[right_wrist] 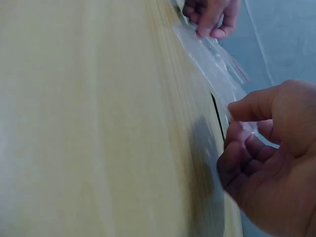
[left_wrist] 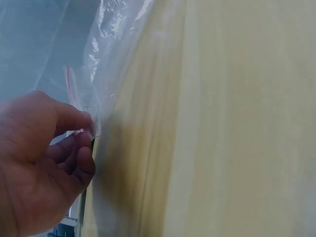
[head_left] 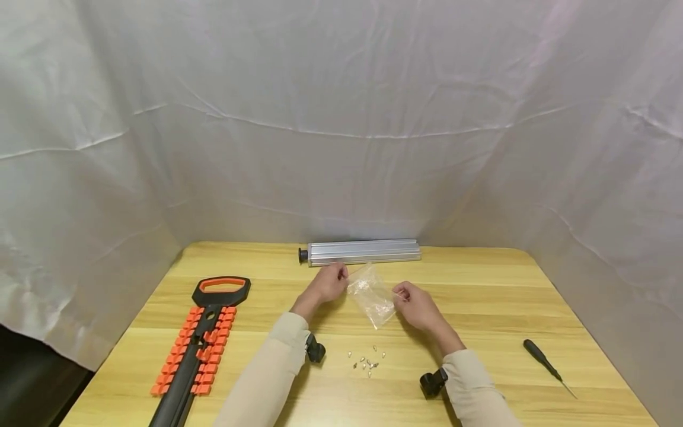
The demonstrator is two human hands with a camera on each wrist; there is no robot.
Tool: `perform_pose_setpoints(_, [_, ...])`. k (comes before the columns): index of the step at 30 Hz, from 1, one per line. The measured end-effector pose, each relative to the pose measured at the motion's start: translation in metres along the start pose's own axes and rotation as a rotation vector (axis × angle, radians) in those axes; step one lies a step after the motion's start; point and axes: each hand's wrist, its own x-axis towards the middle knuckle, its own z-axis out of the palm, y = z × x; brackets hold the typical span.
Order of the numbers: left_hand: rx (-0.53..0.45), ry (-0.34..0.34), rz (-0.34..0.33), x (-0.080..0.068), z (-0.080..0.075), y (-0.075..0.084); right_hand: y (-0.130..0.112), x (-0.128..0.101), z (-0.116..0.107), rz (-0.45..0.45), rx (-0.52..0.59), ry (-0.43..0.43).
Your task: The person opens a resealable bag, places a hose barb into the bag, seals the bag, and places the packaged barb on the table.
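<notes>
Left hand [head_left: 329, 283], right hand [head_left: 418, 305], both pinching plastic bag [head_left: 372, 295]

Orange-black rack [head_left: 200, 341], aluminium rail [head_left: 363, 251], screwdriver [head_left: 546, 364], wooden table [head_left: 480, 284].

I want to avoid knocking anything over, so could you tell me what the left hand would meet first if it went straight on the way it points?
Probably the aluminium rail, just beyond the left hand pinching the plastic bag; depth is uncertain.
</notes>
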Motion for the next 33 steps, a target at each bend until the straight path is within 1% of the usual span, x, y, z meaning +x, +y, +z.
perform_pose_setpoints(4, [-0.050,-0.006,-0.023,-0.006,-0.003,0.002,0.003,0.004,-0.005,0.044,0.040,0.034])
perform_pose_setpoints(8, [-0.067,0.001,-0.059,-0.017,-0.013,-0.001,-0.001,0.013,-0.003,0.097,0.139,0.040])
perform_pose_setpoints(12, [-0.136,-0.020,-0.141,-0.028,-0.024,-0.006,-0.006,0.022,0.003,0.142,0.269,0.018])
perform_pose_setpoints(14, [-0.180,-0.032,-0.181,-0.032,-0.026,-0.006,-0.007,0.024,0.004,0.166,0.306,0.014])
perform_pose_setpoints(16, [-0.215,-0.039,-0.213,-0.037,-0.027,-0.006,-0.007,0.026,0.004,0.183,0.318,0.007])
perform_pose_setpoints(19, [-0.245,-0.042,-0.248,-0.043,-0.025,-0.006,-0.010,0.027,0.004,0.192,0.274,0.012])
perform_pose_setpoints(24, [-0.268,-0.066,-0.298,-0.052,-0.024,-0.004,-0.013,0.028,0.004,0.167,0.135,0.023])
perform_pose_setpoints(28, [-0.250,-0.084,-0.307,-0.056,-0.023,0.000,-0.014,0.028,0.003,0.159,0.038,0.038])
perform_pose_setpoints(33, [-0.211,-0.099,-0.297,-0.057,-0.021,0.003,-0.014,0.025,0.002,0.167,-0.018,0.057])
